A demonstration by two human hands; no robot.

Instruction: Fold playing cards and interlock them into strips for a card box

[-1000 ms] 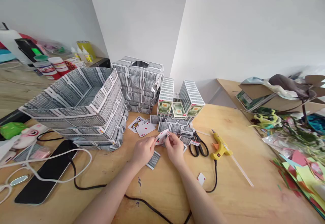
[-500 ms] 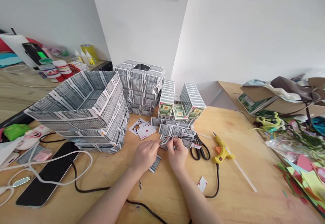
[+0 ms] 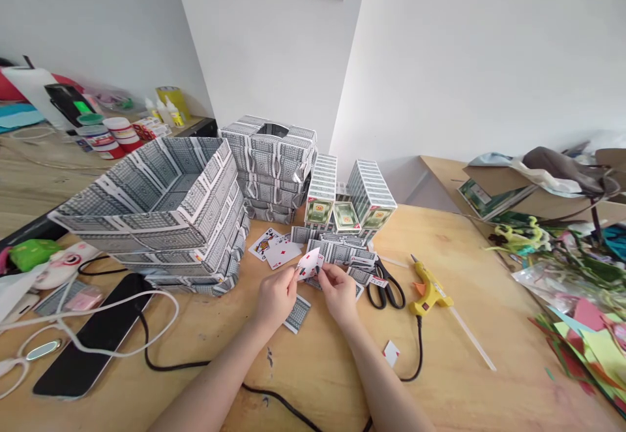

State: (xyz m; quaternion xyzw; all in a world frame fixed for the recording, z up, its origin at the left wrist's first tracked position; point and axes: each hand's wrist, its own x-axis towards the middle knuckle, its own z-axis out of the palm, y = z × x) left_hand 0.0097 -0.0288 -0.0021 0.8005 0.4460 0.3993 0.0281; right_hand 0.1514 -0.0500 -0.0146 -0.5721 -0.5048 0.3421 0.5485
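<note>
Queen card (image 3: 265, 244), well left of the yellow glue gun (image 3: 428, 288): letter "Q". Face-up card (image 3: 286, 254), left of the glue gun: red diamond signs. Held card (image 3: 308, 263), left of the glue gun: red diamond pips. Card boxes (image 3: 347, 215), behind and left of the glue gun: lettering too small to read.

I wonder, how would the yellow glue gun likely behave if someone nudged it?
The yellow glue gun probably won't roll, since it lies on its side; its black cord may tug it back; and the pale stick jutting from its rear might catch things.
</note>
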